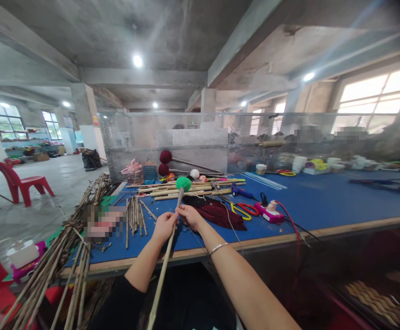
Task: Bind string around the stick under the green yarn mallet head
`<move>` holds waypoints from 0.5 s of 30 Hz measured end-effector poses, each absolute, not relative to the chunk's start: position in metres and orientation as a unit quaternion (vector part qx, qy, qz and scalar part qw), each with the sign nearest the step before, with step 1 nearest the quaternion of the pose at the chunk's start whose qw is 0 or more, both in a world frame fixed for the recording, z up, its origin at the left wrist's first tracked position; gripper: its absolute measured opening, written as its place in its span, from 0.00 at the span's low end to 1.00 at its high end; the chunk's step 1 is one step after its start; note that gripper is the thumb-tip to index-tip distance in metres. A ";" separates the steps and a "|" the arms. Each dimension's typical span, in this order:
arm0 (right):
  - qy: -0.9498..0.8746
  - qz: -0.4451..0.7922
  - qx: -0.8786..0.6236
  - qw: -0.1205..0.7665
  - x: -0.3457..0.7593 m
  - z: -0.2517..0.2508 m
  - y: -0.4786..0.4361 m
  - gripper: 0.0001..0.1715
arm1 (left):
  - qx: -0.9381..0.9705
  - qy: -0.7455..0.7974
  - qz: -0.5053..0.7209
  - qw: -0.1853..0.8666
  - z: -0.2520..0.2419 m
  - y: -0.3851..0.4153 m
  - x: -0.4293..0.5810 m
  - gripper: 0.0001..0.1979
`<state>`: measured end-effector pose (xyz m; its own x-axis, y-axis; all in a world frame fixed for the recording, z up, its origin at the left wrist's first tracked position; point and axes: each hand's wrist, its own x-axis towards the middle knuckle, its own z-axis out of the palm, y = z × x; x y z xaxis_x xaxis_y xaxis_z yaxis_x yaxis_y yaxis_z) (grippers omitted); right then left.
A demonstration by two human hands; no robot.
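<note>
My left hand is closed round a long bamboo stick that slants up from the bottom edge. A green yarn ball caps the stick's upper end. My right hand, with a silver bracelet on the wrist, pinches the stick just below the ball. Both hands hover over the near left part of the blue table. A dark red cloth lies right behind my right hand.
Bamboo sticks and short twigs lie on the table, with two dark red yarn mallets, scissors and a pink corded tool. Long canes lean at the left. A mesh screen backs the table. A red chair stands far left.
</note>
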<state>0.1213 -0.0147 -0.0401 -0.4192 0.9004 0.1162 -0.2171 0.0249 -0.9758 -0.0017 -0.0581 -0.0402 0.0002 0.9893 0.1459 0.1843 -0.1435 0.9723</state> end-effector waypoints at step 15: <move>-0.560 0.632 -0.295 0.447 0.121 -0.040 -0.014 0.17 | 0.585 0.586 0.502 0.249 -0.038 -0.064 0.000 0.16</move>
